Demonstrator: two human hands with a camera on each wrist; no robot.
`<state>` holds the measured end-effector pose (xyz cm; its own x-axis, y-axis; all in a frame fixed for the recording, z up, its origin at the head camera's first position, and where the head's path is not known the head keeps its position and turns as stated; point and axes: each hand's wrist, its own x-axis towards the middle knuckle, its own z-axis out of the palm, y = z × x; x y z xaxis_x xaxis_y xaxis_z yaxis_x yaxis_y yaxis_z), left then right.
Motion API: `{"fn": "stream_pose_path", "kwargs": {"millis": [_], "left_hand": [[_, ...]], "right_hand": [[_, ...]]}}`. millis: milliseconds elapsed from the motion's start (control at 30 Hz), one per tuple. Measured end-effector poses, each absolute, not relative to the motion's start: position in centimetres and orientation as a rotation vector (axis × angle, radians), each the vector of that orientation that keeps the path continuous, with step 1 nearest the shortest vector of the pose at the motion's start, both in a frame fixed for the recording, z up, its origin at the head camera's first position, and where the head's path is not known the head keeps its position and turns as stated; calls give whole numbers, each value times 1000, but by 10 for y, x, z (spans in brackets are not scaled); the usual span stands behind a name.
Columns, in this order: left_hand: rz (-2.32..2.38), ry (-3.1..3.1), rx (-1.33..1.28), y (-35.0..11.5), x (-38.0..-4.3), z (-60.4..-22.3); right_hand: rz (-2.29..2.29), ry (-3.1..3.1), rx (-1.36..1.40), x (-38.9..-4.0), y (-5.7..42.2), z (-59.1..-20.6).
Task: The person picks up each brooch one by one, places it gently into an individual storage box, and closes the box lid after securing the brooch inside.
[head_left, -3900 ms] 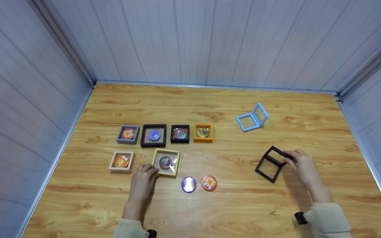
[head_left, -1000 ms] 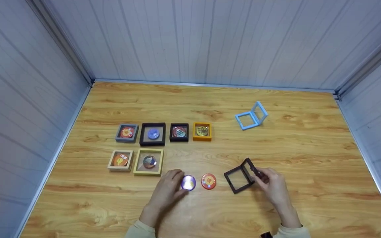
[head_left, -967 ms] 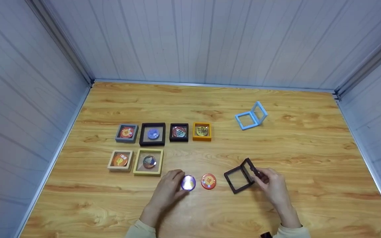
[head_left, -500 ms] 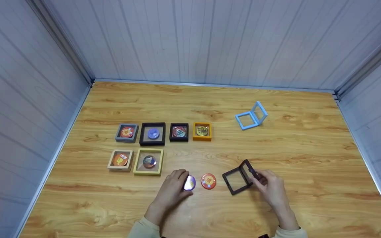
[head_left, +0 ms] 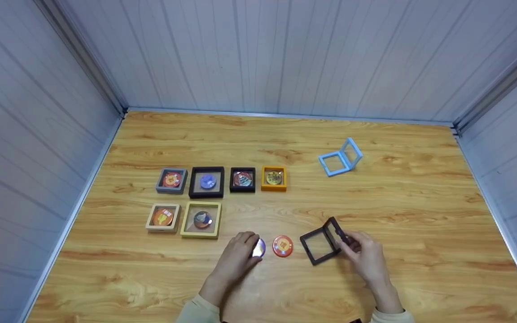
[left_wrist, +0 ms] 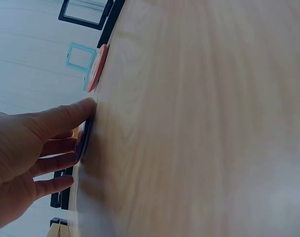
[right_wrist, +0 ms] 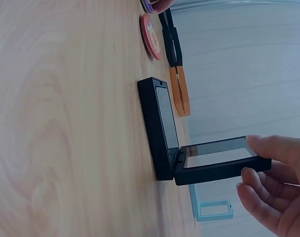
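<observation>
My left hand (head_left: 235, 259) has its thumb and fingers round the edge of a shiny purple button badge (head_left: 259, 248), which lies on the table and is partly covered by the fingers. Just right of it is a red badge (head_left: 282, 246). My right hand (head_left: 368, 255) pinches the raised lid of a black hinged display frame (head_left: 315, 261) between thumb and fingers. The frame's other half (right_wrist: 153, 129) rests on the table with its clear film bare. In the left wrist view, the thumb (left_wrist: 73, 116) meets the near rim of the purple badge.
Shut frames with badges stand left and centre: grey (head_left: 159, 187), large black (head_left: 207, 195), small black (head_left: 243, 189), orange (head_left: 273, 188), cream (head_left: 162, 229) and yellow (head_left: 199, 234). A light blue frame (head_left: 347, 165) stands open at the back right. White panels (head_left: 258, 58) wall the table.
The yellow frame was shifted left beside the cream one and let go. My left hand then moved right and closed round the purple badge. My right hand brought the black frame left, near the red badge.
</observation>
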<state>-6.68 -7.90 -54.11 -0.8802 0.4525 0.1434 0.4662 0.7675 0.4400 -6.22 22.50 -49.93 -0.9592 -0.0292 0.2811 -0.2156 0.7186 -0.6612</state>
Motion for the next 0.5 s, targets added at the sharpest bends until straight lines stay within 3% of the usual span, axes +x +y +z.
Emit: {"fn": "stream_pose_path", "kwargs": {"millis": [500], "left_hand": [[-939,-2895,-703,-66,-65,-534]], "right_hand": [[1074,-2652,208,-61,225,-502]]}}
